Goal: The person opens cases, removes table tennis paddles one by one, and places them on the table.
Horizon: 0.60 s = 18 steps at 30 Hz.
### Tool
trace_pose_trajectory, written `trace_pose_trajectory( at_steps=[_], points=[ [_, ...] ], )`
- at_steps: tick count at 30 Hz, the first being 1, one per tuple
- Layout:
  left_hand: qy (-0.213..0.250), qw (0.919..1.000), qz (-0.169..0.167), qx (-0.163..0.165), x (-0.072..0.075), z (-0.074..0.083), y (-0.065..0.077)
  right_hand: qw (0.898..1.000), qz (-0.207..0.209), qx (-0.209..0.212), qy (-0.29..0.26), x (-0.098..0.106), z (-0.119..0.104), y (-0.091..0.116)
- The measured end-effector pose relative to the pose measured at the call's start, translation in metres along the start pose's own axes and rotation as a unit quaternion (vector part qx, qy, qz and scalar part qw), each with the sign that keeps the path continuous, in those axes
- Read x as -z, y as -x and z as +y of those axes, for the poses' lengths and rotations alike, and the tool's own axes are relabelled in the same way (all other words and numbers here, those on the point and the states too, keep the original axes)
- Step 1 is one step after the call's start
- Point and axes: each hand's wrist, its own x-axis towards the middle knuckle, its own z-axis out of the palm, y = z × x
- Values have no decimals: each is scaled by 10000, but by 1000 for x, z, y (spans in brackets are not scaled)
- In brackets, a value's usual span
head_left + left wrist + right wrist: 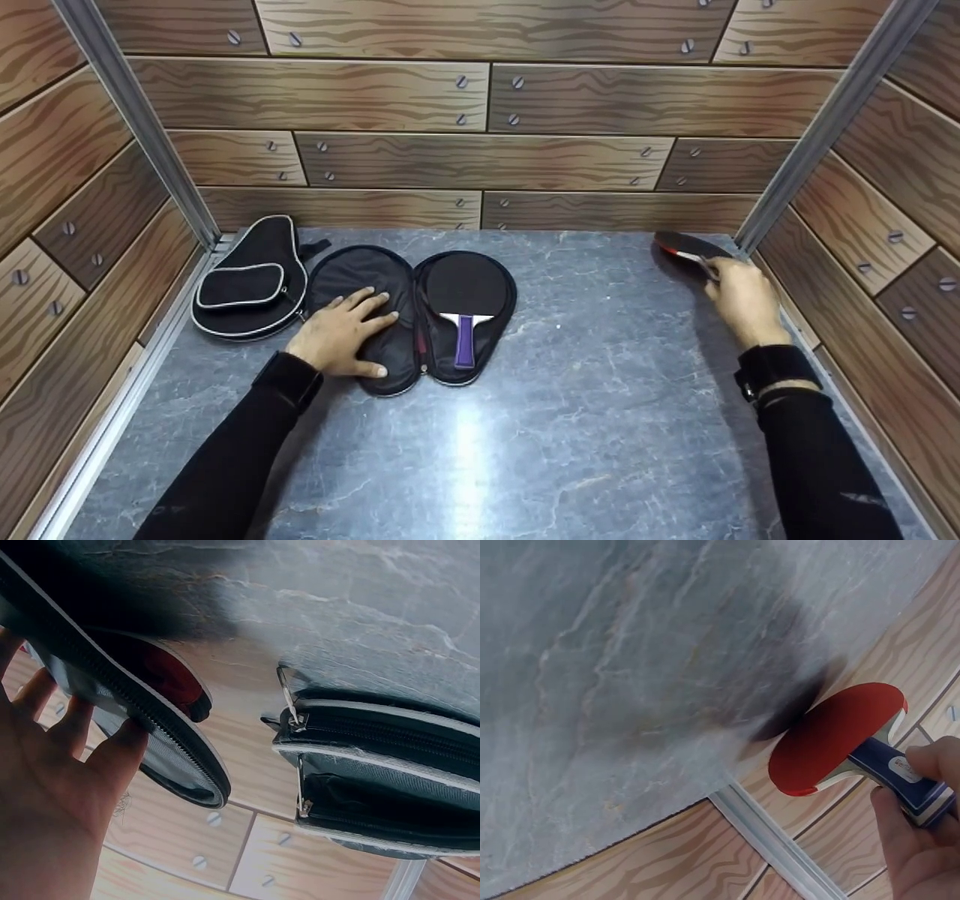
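Note:
My right hand (744, 296) grips a table tennis bat (840, 739) by its blue handle, near the back right corner. The bat's red face shows in the right wrist view, its black face (691, 244) in the head view. With fingers spread, my left hand (341, 330) rests on the flap of an unzipped black bat case (375, 264). In the other half of that case lies a second bat (466, 289), black face up, with a purple handle pointing toward me.
At the left back stands another black case (251, 289) with white piping and a small zipped pocket, close beside the opened one. Wood-patterned walls (480, 97) with metal corner posts (142, 127) border the grey marbled table (585, 420) at the back and both sides.

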Motion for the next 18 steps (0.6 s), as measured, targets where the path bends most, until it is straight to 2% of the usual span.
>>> trace_pose_trajectory(
  at_steps=[8,13,18],
  points=[
    [26,10000,-5,-4,0,0,0,9989,-372,-278,-3,-3,13,3],
    [55,10000,74,-12,1,-1,1,9984,-544,-139,-37,-5,20,5],
    [41,10000,42,-32,0,-1,1,9953,-969,7,24,-6,26,5]
  ],
)
